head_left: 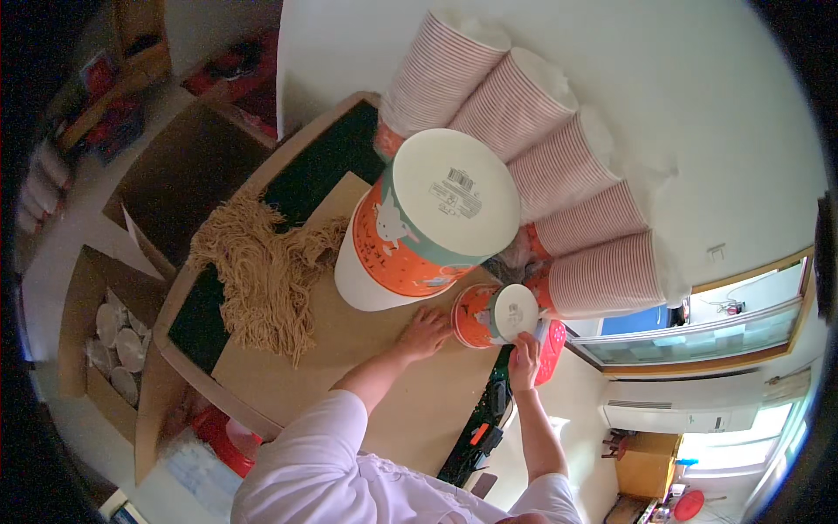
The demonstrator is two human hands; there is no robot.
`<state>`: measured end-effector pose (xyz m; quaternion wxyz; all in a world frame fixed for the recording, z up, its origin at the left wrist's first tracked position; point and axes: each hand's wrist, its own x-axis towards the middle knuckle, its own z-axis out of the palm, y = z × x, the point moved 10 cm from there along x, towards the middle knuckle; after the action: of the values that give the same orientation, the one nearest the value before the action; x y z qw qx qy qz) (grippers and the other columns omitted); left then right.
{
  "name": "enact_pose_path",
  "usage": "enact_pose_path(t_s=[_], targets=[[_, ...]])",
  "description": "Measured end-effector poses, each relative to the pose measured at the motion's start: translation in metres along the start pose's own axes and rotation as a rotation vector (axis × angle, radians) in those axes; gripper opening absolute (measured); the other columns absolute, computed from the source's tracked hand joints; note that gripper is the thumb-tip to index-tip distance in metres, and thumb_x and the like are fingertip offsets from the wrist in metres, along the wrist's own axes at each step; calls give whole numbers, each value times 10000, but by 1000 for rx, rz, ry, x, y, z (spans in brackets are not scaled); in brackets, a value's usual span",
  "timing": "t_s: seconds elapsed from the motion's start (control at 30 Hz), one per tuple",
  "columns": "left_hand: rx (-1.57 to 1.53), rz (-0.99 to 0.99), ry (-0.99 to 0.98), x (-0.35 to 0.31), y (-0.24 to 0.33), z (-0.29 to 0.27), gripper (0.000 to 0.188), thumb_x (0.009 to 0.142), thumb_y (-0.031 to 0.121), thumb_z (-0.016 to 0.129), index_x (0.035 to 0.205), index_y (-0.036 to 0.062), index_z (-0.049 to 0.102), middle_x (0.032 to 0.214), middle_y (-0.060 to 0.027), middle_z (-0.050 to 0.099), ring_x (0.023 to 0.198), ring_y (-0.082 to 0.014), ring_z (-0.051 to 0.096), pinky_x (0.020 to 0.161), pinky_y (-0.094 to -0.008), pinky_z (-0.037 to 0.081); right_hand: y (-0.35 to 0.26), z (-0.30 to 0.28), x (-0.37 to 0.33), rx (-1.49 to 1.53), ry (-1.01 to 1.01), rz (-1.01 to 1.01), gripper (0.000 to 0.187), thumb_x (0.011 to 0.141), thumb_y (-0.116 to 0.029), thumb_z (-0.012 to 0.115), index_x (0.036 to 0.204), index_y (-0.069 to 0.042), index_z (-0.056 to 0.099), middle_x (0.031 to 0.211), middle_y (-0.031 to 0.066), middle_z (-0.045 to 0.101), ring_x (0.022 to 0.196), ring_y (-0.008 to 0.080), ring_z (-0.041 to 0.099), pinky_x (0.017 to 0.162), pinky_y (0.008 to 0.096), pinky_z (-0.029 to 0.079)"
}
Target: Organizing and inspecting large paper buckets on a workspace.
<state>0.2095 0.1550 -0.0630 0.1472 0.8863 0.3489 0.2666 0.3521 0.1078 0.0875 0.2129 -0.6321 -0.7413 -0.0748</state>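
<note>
A small orange-and-green paper bucket stands upside down on the cardboard, its white base facing up; stacked rims show at its lower end. My right hand is closed against the side of its base, with the fingertips partly hidden. At the rim end lies my left hand, palm down with fingers stretched out, close to or touching the bucket. Just beyond both hands rises a large upside-down paper bucket, orange and green with a white animal picture, over a white lower part.
Tall bagged stacks of paper buckets line the wall side. Tan stringy fibre is heaped left on the cardboard sheet. Open cartons stand on the floor at left, one holding round pale pieces. A black device sits at the table's right edge.
</note>
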Motion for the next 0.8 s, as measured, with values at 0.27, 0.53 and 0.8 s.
enact_pose_path(t_s=[0.27,0.53,0.8], targets=[[-30,-23,-1,2,-2,3,465,775,241,504,1212,99,428,1200,-90,453,1171,-272,351,986,-491,230,3,8,1,-37,-41,36,282,650,52,524,919,-30,516,1015,127,519,967,322,487,827,403,420],[1,-7,-7,-5,7,-16,393,757,216,509,1124,77,491,1188,-108,457,1180,-277,347,986,-509,223,-2,7,0,-58,-53,88,268,651,43,497,910,-26,503,1009,133,514,955,341,474,829,415,411],[-103,-126,33,-89,-45,-68,264,774,120,507,1027,46,510,1089,-170,494,1072,-316,439,897,-435,353,-44,-28,18,15,79,43,317,637,29,500,938,-70,512,997,130,510,959,318,480,858,437,366]])
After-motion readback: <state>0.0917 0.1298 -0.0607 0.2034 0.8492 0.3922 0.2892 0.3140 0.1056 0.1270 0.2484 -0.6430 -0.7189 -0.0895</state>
